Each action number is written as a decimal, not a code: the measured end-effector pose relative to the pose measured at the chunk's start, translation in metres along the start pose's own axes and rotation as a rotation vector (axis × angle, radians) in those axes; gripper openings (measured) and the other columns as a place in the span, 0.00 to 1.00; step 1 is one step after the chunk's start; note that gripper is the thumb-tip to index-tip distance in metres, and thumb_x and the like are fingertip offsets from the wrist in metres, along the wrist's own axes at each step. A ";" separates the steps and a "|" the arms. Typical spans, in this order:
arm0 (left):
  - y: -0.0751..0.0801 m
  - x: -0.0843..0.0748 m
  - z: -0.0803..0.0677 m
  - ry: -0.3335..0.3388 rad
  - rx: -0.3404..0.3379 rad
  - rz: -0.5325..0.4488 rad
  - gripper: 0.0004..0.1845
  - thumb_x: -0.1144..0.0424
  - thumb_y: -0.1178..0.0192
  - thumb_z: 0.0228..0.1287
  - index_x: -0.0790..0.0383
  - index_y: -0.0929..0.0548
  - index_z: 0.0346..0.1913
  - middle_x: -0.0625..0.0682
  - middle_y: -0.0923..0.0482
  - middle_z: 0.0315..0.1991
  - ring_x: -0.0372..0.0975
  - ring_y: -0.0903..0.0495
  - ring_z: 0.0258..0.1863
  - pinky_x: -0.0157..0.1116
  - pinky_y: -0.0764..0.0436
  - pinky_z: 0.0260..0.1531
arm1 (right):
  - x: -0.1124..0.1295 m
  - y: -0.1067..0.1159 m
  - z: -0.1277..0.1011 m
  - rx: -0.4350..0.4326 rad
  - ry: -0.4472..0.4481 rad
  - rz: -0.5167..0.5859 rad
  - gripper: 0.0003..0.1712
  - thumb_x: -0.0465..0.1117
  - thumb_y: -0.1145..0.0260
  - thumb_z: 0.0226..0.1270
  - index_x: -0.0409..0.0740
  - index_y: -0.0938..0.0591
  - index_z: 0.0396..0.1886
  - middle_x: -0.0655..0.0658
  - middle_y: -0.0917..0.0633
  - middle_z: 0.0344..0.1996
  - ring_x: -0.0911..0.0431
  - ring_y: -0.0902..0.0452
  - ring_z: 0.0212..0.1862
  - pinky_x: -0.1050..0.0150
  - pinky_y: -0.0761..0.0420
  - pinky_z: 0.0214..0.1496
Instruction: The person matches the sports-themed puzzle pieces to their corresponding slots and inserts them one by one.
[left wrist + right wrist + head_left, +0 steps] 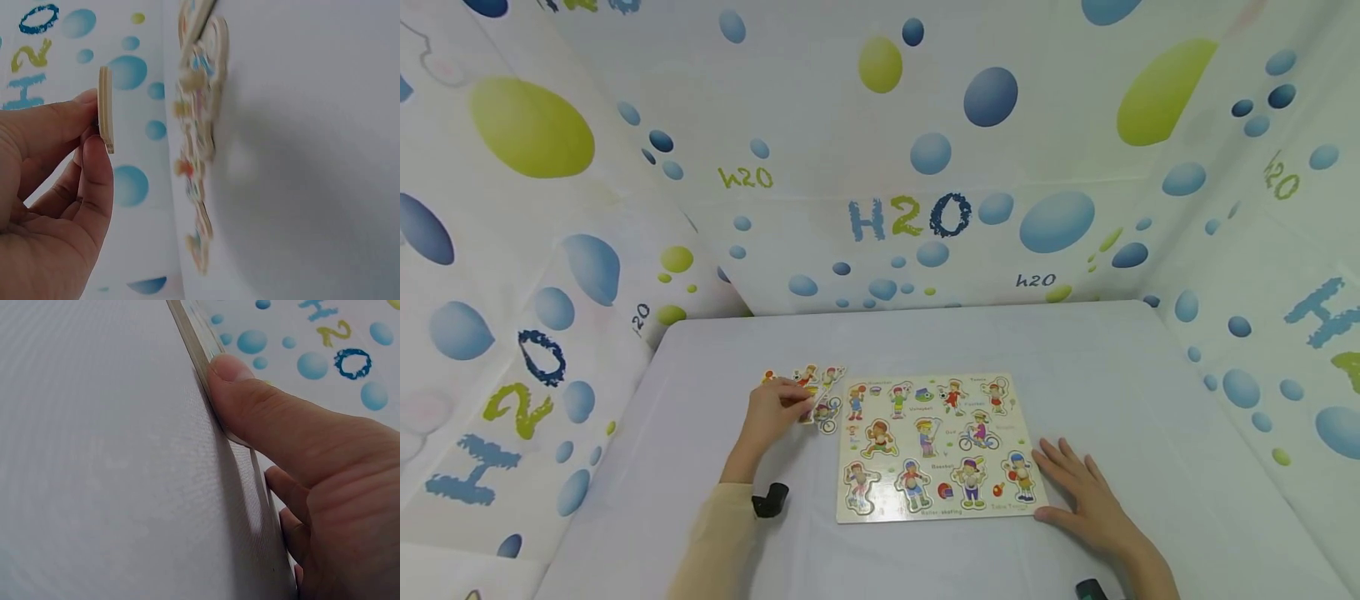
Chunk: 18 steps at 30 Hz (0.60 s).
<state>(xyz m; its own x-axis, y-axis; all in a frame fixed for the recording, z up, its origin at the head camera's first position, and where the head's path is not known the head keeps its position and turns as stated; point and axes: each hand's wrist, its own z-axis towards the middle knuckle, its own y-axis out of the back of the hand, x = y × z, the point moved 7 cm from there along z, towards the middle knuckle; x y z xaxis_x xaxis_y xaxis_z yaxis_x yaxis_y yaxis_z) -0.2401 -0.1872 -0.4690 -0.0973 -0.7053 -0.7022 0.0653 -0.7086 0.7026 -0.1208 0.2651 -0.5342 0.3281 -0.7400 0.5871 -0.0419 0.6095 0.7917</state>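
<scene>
A wooden puzzle board (925,512) with cartoon sports figures lies flat in the middle of the table. Several loose figure pieces (822,385) lie just left of it. My left hand (790,404) is over those pieces. In the left wrist view that hand (87,134) pinches one thin wooden piece (106,109) edge-on between thumb and fingers, lifted clear of the loose pieces (200,137) on the cloth. My right hand (1063,483) rests flat on the table at the board's near right corner. Its thumb (250,394) presses against the board's edge (194,334).
The table (925,342) is covered with a white cloth. Walls printed with blue and green bubbles and "H2O" lettering close it in on three sides. Black camera mounts sit on the left wrist (770,500) and the right wrist (1090,590).
</scene>
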 end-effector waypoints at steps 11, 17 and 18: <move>-0.035 -0.058 0.000 -0.106 0.006 -0.052 0.04 0.69 0.29 0.54 0.66 0.11 0.33 0.53 0.17 0.36 0.42 0.19 0.35 0.37 0.19 0.36 | -0.003 -0.001 0.000 0.008 -0.008 -0.004 0.46 0.57 0.27 0.53 0.48 0.30 0.71 0.37 0.34 0.72 0.66 0.66 0.79 0.59 0.74 0.78; -0.060 -0.084 0.000 -0.146 0.053 -0.080 0.03 0.67 0.30 0.57 0.65 0.11 0.32 0.52 0.18 0.35 0.42 0.20 0.35 0.38 0.19 0.36 | -0.004 -0.001 0.000 0.014 -0.015 -0.008 0.46 0.57 0.27 0.53 0.48 0.30 0.71 0.37 0.34 0.72 0.61 0.64 0.79 0.61 0.74 0.77; -0.065 -0.088 0.000 -0.146 0.065 -0.082 0.03 0.67 0.31 0.57 0.64 0.11 0.32 0.52 0.18 0.36 0.41 0.20 0.35 0.37 0.19 0.36 | -0.003 -0.001 0.000 0.012 -0.012 -0.008 0.45 0.57 0.27 0.53 0.48 0.30 0.71 0.37 0.34 0.72 0.60 0.63 0.79 0.61 0.74 0.77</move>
<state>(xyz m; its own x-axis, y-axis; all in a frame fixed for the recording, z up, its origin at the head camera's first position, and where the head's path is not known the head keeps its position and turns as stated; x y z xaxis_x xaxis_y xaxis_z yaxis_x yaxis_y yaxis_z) -0.2358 -0.0795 -0.4526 -0.2435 -0.6309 -0.7367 -0.0123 -0.7575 0.6527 -0.1220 0.2666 -0.5371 0.3174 -0.7482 0.5826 -0.0508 0.6001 0.7983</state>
